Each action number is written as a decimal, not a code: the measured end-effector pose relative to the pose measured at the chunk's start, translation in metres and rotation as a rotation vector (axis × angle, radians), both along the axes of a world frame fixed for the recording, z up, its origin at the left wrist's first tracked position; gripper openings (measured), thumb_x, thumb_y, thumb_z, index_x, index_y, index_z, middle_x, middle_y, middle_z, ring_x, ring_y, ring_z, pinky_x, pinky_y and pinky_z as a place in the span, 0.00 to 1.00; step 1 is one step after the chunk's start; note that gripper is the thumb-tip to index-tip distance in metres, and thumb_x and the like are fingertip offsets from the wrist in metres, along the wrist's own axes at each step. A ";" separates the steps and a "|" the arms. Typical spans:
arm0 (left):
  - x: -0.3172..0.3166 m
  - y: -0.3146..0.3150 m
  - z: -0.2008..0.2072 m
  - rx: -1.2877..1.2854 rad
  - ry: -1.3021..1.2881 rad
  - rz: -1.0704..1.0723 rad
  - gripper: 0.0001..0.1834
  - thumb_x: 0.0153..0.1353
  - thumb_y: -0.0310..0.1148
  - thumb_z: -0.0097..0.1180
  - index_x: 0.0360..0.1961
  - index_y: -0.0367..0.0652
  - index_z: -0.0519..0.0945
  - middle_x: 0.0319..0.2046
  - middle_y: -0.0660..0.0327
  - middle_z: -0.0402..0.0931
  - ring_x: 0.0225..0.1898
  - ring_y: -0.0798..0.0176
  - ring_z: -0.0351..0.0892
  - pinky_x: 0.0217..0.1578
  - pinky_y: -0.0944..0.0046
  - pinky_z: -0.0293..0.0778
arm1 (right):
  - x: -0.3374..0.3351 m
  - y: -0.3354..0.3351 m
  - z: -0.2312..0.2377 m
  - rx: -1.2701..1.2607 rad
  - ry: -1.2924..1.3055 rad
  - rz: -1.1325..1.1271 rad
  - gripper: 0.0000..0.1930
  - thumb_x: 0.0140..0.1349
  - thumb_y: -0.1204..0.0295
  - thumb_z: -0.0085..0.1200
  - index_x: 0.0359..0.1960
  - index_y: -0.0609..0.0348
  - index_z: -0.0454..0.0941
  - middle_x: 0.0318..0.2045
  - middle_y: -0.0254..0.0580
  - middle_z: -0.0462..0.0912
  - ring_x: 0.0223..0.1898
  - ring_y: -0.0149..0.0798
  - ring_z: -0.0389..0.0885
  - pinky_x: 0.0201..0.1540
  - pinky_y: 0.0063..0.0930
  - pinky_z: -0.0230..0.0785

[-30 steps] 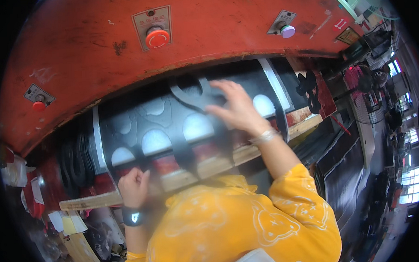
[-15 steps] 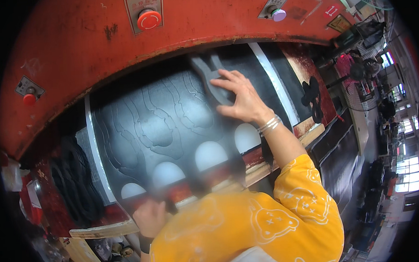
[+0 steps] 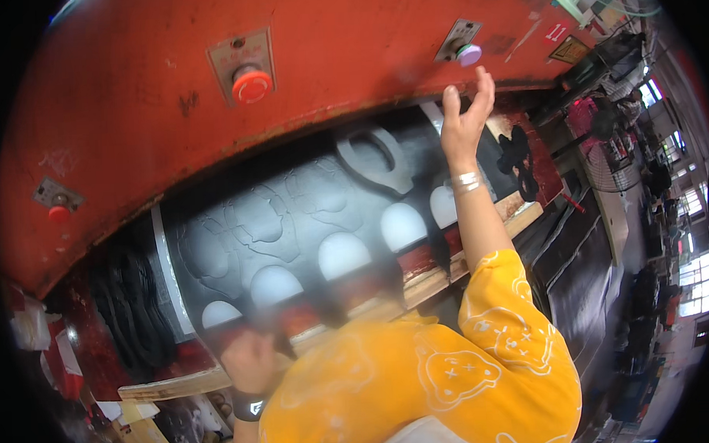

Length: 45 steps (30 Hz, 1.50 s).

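At the far left I see a small red knob (image 3: 59, 214) on a grey plate, set into the curved red press housing (image 3: 132, 112). Below it, dark rubber strips (image 3: 127, 304) hang in a bundle beside the opening, and scraps of white paper (image 3: 32, 328) sit at the lower left edge.

My left hand (image 3: 250, 358) is low in the view, blurred, its wrist in a black band (image 3: 249, 405). It sits at the near edge of the black rubber sheet (image 3: 276, 224) — whether it pinches that edge or only presses against it I cannot tell through the blur. The sheet lies across the press bed, embossed with cut-out outlines, and a row of pale rounded shapes (image 3: 342, 255) shows along its near side. A wooden ledge (image 3: 419, 286) runs under that edge.

Above, on the housing, a large red push button (image 3: 251, 85) stands on a metal plate. Toward the back of the sheet, a grey loop-shaped piece (image 3: 380, 162) lies flat.

Further right, my right hand (image 3: 466, 116) is raised, fingers spread and empty, well clear of the sheet — its fingertips are just beneath a pale violet button (image 3: 468, 55) on the housing, not quite touching as far as I can see. Metal bangles (image 3: 466, 182) circle that wrist, and the yellow printed sleeve (image 3: 499, 326) fills the foreground.
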<state>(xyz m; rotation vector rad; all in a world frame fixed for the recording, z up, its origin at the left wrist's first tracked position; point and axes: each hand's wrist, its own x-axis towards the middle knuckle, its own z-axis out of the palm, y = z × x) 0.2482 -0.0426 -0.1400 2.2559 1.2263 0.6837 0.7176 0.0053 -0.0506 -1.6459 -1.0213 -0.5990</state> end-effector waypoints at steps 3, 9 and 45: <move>0.007 0.028 -0.003 0.024 -0.011 0.008 0.14 0.54 0.30 0.61 0.18 0.38 0.70 0.12 0.55 0.69 0.14 0.55 0.71 0.17 0.62 0.64 | 0.029 0.040 0.033 0.198 -0.048 -0.120 0.36 0.62 0.57 0.51 0.66 0.63 0.53 0.66 0.64 0.50 0.68 0.58 0.46 0.68 0.50 0.39; 0.017 0.079 -0.002 -0.042 0.099 0.087 0.16 0.57 0.40 0.58 0.20 0.41 0.72 0.17 0.50 0.73 0.22 0.41 0.74 0.23 0.47 0.66 | 0.042 0.070 0.032 0.192 0.006 -0.007 0.38 0.63 0.56 0.50 0.67 0.67 0.49 0.66 0.63 0.50 0.69 0.57 0.45 0.69 0.47 0.38; 0.029 0.127 0.023 -0.340 0.234 0.117 0.15 0.54 0.40 0.60 0.20 0.40 0.74 0.20 0.48 0.74 0.24 0.41 0.75 0.26 0.49 0.69 | -0.050 0.082 -0.006 -0.794 -0.052 0.263 0.37 0.47 0.59 0.65 0.60 0.53 0.64 0.61 0.51 0.64 0.62 0.55 0.60 0.62 0.46 0.55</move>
